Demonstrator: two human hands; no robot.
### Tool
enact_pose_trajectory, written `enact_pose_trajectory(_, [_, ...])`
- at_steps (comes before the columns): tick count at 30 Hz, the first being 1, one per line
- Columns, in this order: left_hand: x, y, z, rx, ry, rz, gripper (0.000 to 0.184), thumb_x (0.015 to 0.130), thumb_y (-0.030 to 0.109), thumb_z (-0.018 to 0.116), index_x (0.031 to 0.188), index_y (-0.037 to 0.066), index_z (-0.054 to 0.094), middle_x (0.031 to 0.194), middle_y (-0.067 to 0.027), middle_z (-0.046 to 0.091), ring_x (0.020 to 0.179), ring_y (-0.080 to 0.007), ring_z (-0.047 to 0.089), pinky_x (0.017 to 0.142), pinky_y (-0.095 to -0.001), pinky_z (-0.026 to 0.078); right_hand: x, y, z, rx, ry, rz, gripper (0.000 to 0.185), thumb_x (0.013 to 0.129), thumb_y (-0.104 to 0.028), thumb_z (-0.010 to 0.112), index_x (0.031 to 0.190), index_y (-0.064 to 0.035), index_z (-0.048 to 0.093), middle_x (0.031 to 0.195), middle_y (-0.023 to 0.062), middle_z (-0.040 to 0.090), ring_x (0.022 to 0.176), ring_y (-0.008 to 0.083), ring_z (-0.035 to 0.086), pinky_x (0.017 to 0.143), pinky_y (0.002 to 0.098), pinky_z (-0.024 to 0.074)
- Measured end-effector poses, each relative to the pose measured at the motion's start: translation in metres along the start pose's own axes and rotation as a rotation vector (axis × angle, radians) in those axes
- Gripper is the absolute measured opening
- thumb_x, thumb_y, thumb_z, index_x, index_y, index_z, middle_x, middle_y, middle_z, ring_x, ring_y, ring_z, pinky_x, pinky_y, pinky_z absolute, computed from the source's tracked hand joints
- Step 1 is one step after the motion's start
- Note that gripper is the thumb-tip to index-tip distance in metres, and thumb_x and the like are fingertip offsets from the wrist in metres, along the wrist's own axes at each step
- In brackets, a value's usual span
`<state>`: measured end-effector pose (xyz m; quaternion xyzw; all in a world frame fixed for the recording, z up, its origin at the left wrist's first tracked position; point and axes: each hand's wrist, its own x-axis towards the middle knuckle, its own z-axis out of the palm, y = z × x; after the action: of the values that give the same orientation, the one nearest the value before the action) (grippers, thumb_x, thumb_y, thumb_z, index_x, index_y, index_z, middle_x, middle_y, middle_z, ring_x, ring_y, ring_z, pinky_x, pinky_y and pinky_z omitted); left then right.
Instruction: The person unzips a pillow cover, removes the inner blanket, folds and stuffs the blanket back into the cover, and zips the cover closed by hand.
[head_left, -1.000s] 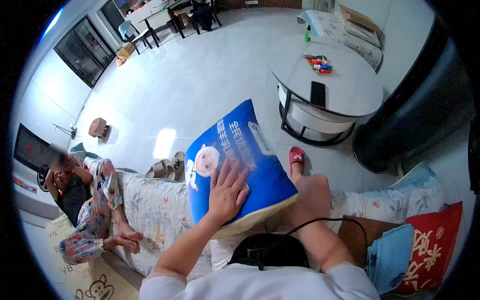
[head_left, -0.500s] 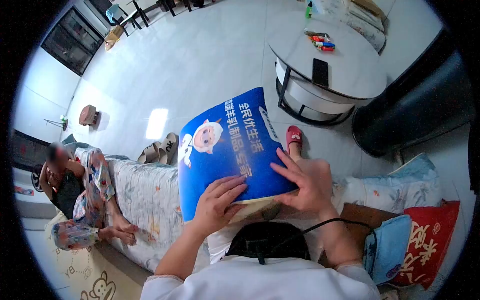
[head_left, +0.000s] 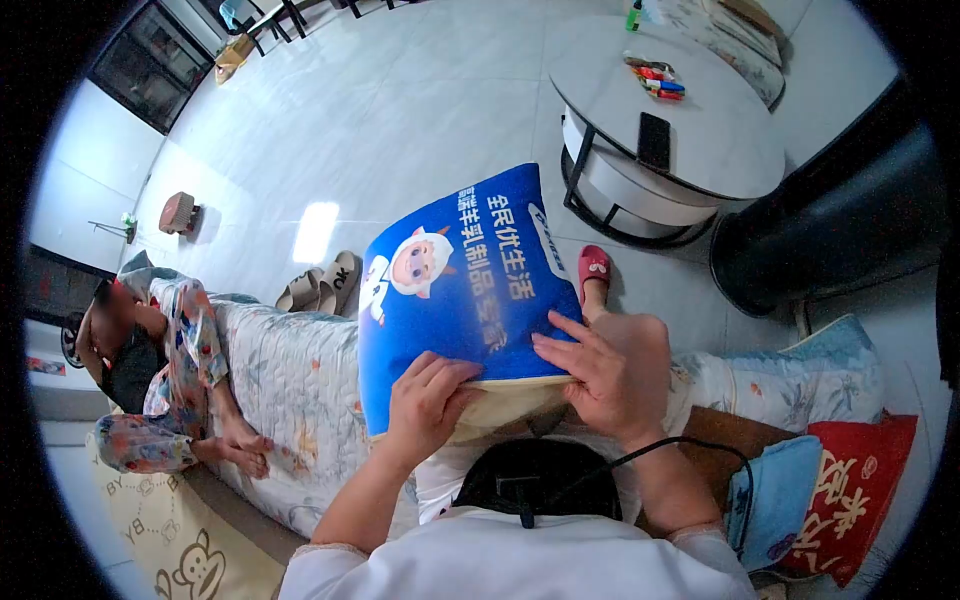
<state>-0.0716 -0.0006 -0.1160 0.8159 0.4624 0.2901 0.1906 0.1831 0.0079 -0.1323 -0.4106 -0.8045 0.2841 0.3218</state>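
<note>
A blue cushion (head_left: pixel 450 300) rests on my lap, its upper face printed with white characters and a cartoon sheep. Along its near side runs a pale cream edge. My left hand (head_left: pixel 428 405) grips that edge near the left corner, fingers curled over the blue cloth. At the near right part, my right hand (head_left: pixel 600 380) holds the edge with its fingers on top of the print; the thumb is mostly hidden. A black object (head_left: pixel 535 480) with a cable sits at my waist, just below the cushion.
To the left, a person (head_left: pixel 150 350) sits on the quilted sofa (head_left: pixel 290 390). Ahead on the right stands a round table (head_left: pixel 710 130) bearing a phone (head_left: pixel 654 140) and small colourful packets (head_left: pixel 657 80). Sandals (head_left: pixel 322 287) lie on the floor. A red cushion (head_left: pixel 850 500) and blue cloth (head_left: pixel 785 490) are at my right.
My left hand's fingers have drawn back from the print and curled around the near edge. My right hand has shifted slightly and bent its fingers more. The view has moved a little.
</note>
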Motion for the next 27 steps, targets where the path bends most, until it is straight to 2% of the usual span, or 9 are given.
enact_pose_trajectory(2, [-0.001, 0.001, -0.003, -0.023, -0.011, -0.017, 0.024, 0.073, 0.010, 0.074, 0.094, 0.005, 0.064, 0.089, -0.0082, 0.066, 0.078, -0.0284, 0.059, 0.069, -0.0370, 0.049, 0.001, -0.002, -0.001, 0.057, 0.032, 0.049, 0.046, 0.071, 0.004, 0.063, 0.115, -0.0086, 0.065, 0.124, 0.0132, 0.062, 0.123, 0.0319, 0.053, 0.107, 0.0463, 0.0391])
enact_pose_trajectory(9, [-0.025, -0.008, -0.011, 0.172, -0.040, -0.027, 0.028, 0.069, 0.013, 0.076, 0.095, 0.007, 0.065, 0.088, -0.0077, 0.060, 0.080, -0.0287, 0.056, 0.073, -0.0391, 0.045, 0.000, 0.002, 0.004, 0.277, 0.106, 0.267, 0.043, 0.071, 0.008, 0.058, 0.110, -0.0083, 0.068, 0.118, 0.0148, 0.063, 0.117, 0.0296, 0.057, 0.105, 0.0433, 0.0403])
enact_pose_trajectory(12, [-0.027, -0.001, -0.007, 0.173, -0.095, 0.016, 0.029, 0.068, 0.011, 0.073, 0.095, 0.008, 0.065, 0.084, -0.0065, 0.057, 0.077, -0.0271, 0.054, 0.068, -0.0385, 0.043, 0.008, -0.001, -0.021, 0.109, -0.017, 0.118, 0.037, 0.073, -0.006, 0.063, 0.109, -0.0062, 0.069, 0.115, 0.0132, 0.067, 0.111, 0.0249, 0.061, 0.095, 0.0363, 0.0481])
enact_pose_trajectory(16, [-0.041, 0.000, 0.009, 0.262, -0.150, 0.107, 0.022, 0.073, 0.014, 0.067, 0.095, 0.010, 0.064, 0.077, -0.0042, 0.051, 0.074, -0.0236, 0.053, 0.063, -0.0375, 0.040, 0.013, 0.016, -0.007, 0.386, 0.249, 0.044, 0.050, 0.078, -0.027, 0.061, 0.122, -0.0020, 0.062, 0.095, 0.0099, 0.073, 0.082, 0.0243, 0.070, 0.080, 0.0322, 0.0546])
enact_pose_trajectory(17, [-0.045, -0.004, 0.014, 0.325, -0.182, 0.147, 0.021, 0.077, 0.017, 0.062, 0.098, 0.012, 0.063, 0.076, -0.0027, 0.049, 0.072, -0.0213, 0.052, 0.062, -0.0359, 0.038, 0.007, 0.019, -0.011, 0.122, 0.095, 0.356, 0.055, 0.083, -0.035, 0.059, 0.125, 0.0003, 0.057, 0.115, 0.0135, 0.063, 0.104, 0.0266, 0.060, 0.093, 0.0355, 0.0464])
enact_pose_trajectory(20, [-0.046, 0.005, 0.018, 0.314, -0.255, 0.231, 0.022, 0.079, 0.018, 0.061, 0.100, 0.012, 0.062, 0.076, -0.0022, 0.050, 0.072, -0.0209, 0.051, 0.063, -0.0352, 0.038, 0.010, 0.030, 0.010, -0.257, -0.172, 0.677, 0.075, 0.086, -0.044, 0.063, 0.137, 0.0062, 0.040, 0.137, 0.0182, 0.049, 0.125, 0.0274, 0.050, 0.106, 0.0393, 0.0380])
enact_pose_trajectory(22, [-0.047, 0.005, 0.024, 0.304, -0.266, 0.250, 0.024, 0.079, 0.018, 0.060, 0.102, 0.012, 0.062, 0.077, -0.0025, 0.049, 0.073, -0.0204, 0.051, 0.063, -0.0351, 0.038, -0.018, 0.073, 0.058, 0.527, 0.144, 0.639, 0.089, 0.083, -0.037, 0.072, 0.144, 0.0071, 0.024, 0.135, 0.0181, 0.047, 0.121, 0.0264, 0.051, 0.104, 0.0388, 0.0394])
enact_pose_trajectory(23, [-0.046, 0.007, 0.023, 0.301, -0.301, 0.231, 0.027, 0.078, 0.020, 0.063, 0.103, 0.012, 0.062, 0.079, -0.0023, 0.050, 0.076, -0.0205, 0.052, 0.065, -0.0353, 0.039, -0.021, 0.081, 0.062, 0.691, 0.122, 0.780, 0.089, 0.081, -0.025, 0.077, 0.147, -0.0013, 0.022, 0.133, 0.0126, 0.050, 0.122, 0.0232, 0.047, 0.105, 0.0357, 0.0372])
enact_pose_trajectory(27, [-0.031, 0.020, 0.006, 0.077, -0.243, 0.066, 0.036, 0.073, 0.025, 0.073, 0.105, 0.010, 0.062, 0.092, -0.0041, 0.056, 0.083, -0.0231, 0.054, 0.069, -0.0358, 0.040, -0.018, 0.081, 0.065, 0.731, 0.127, 0.620, 0.089, 0.081, -0.025, 0.076, 0.146, 0.0007, 0.021, 0.133, 0.0169, 0.050, 0.121, 0.0257, 0.050, 0.104, 0.0376, 0.0396])
